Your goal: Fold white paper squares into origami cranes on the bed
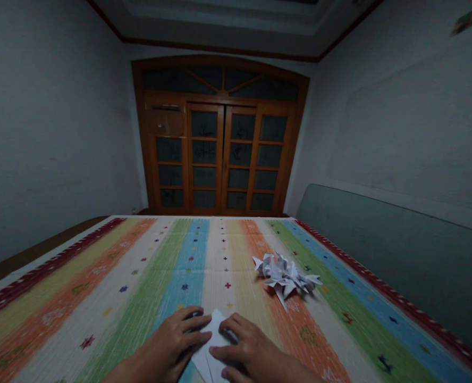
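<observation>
Nearest me, the folded white paper (217, 340) lies on the striped cloth (140, 298) between two hands, its point facing away. The left hand (182, 338) has bent fingers touching its left side; the right hand (255, 348) bends over its right. Whether either pinches it, I can't tell. Farther along the worktop (40, 247), right of centre, sits a heap of spiky folded papers (286, 276). Beyond the far edge stand wooden doors (223, 154) with dark panes.
</observation>
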Demonstrator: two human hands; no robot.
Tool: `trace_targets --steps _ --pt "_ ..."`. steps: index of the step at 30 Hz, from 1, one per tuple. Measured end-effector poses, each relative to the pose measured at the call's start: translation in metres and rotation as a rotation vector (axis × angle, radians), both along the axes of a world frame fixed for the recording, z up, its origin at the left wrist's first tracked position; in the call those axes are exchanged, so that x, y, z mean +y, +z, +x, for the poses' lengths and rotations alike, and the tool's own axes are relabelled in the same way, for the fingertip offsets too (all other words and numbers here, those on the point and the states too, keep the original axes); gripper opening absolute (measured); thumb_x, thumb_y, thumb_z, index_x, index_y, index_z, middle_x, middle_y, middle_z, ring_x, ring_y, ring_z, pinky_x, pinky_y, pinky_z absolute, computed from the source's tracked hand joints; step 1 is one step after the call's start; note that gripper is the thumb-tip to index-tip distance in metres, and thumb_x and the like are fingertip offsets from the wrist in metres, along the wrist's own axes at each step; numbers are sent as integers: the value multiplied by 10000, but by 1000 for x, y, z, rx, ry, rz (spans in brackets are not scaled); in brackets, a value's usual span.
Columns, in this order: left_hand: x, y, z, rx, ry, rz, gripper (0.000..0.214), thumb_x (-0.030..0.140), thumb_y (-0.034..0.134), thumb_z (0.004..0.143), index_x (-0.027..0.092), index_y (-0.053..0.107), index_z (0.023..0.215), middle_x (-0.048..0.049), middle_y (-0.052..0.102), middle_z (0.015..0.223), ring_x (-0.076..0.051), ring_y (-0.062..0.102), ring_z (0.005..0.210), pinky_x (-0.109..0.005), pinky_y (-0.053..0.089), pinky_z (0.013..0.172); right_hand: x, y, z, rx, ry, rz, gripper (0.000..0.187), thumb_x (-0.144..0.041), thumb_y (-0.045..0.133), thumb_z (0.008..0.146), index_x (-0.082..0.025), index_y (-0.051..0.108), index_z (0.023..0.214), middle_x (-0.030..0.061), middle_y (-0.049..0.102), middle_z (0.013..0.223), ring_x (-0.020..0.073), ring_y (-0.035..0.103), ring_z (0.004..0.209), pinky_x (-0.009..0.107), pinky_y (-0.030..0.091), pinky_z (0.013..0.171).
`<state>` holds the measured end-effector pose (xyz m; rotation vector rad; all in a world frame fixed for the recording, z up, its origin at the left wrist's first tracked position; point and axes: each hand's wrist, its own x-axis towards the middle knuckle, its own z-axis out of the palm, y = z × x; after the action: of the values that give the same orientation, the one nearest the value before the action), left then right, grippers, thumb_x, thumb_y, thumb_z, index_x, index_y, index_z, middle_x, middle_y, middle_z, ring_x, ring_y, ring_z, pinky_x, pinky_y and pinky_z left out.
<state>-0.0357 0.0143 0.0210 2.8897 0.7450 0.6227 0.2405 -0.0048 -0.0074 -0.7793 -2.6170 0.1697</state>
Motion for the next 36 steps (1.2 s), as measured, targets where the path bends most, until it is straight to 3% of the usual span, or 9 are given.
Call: trace_targets --steps 3,6,11,14,17,21,26,31,36 --pt "0 4 0 62 -6 -28 492 99 570 950 339 594 1379 -35 599 1489 -311 524 1379 -516 520 1073 5 -11 0 14 43 108 333 -433 699 910 -292 690 1212 99 641 1182 279 576 1076 405 492 925" --pt "-1 8 2 92 -18 -67 558 84 565 942 356 546 1428 -18 572 1515 -311 496 1408 -524 497 1099 11 -21 -2 16 72 192 394 -557 718 875 -269 701 1143 96 664 1099 276 591 983 392 502 847" --pt "-3 14 5 74 -43 -125 704 47 575 912 394 438 1509 -3 528 1551 -307 460 1441 -537 437 1146 12 -27 -5 -17 46 274 261 -355 705 926 -276 657 1170 74 671 1039 251 593 943 347 472 800" --pt "-1 14 3 100 -42 -168 640 236 642 965 393 397 1535 -26 475 1590 -341 408 1471 -582 391 1163 12 -28 -8 -26 51 315 215 -366 674 960 -266 638 1147 66 674 1017 244 591 934 335 458 795" --pt "2 11 0 126 -61 -219 757 517 731 895 375 377 1548 -73 436 1612 -404 346 1491 -653 360 1152 12 -27 -11 -46 27 337 208 -394 627 992 -259 618 1150 65 679 1015 238 595 910 321 450 766" --pt "5 4 -3 106 -52 -244 737 489 755 880 360 421 1524 -99 453 1600 -418 334 1493 -697 330 1143 8 -20 -10 -34 87 406 149 -369 537 1047 -249 621 1071 32 687 885 205 591 780 297 418 653" --pt "1 7 -1 19 -79 -168 632 328 761 878 356 514 1459 -86 565 1517 -365 480 1412 -562 440 1117 7 -23 -6 -62 229 431 62 -296 564 1046 -272 620 1056 -10 706 877 169 586 712 286 372 558" --pt "-6 16 8 59 -119 -1 454 322 746 892 296 616 1326 -91 709 1334 -325 670 1171 -470 555 987 10 -31 -5 13 166 311 252 -371 573 1040 -220 627 845 3 654 696 141 531 552 266 347 476" --pt "-12 16 15 41 -177 183 241 302 622 1000 258 650 1235 -86 787 1114 -268 744 964 -379 609 838 10 -32 -5 34 221 217 252 -276 531 1060 -214 617 831 -15 601 654 109 482 494 234 316 442"
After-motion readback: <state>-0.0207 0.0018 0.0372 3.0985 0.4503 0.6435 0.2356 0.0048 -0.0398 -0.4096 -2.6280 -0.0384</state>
